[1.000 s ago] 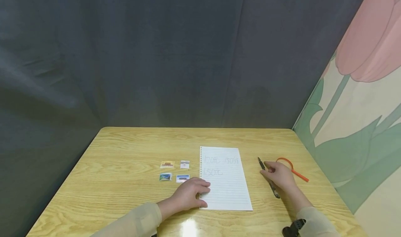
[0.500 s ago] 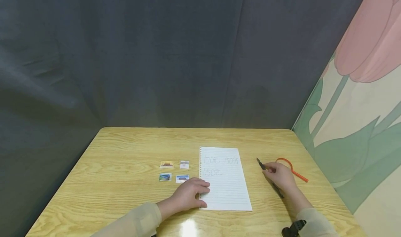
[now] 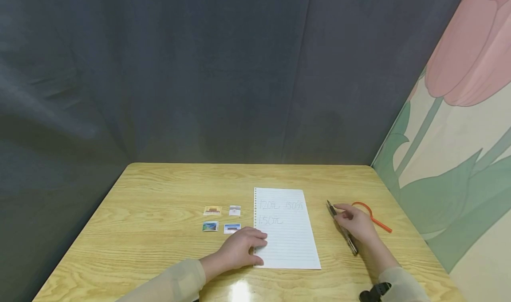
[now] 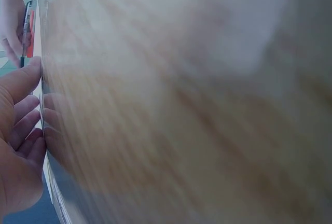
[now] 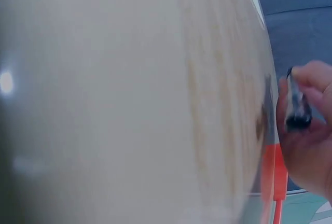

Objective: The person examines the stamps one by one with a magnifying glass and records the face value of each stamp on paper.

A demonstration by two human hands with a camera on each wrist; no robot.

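Note:
My left hand [image 3: 242, 247] rests with its fingers on the left edge of a lined sheet of paper [image 3: 287, 244], which bears handwritten figures. To the right of the sheet, my right hand [image 3: 356, 224] pinches a dark pen [image 3: 346, 235] between thumb and fingers. The pen's tip points away to the upper left in the head view. In the right wrist view the pen [image 5: 298, 107] is seen end-on over the table. Several small picture stamps, among them a yellow one [image 3: 213, 210] and a green-blue one [image 3: 210, 226], lie left of the paper.
An orange loop with a straight handle [image 3: 382, 225], like a magnifying glass, lies right of my right hand. The wooden table [image 3: 159, 249] ends at a dark curtain [image 3: 207, 93] behind and a flower-painted wall [image 3: 459, 160] on the right.
The pen has shifted its angle a little between the right fingers, its near end swinging right and then back. The left hand and the paper have stayed in place.

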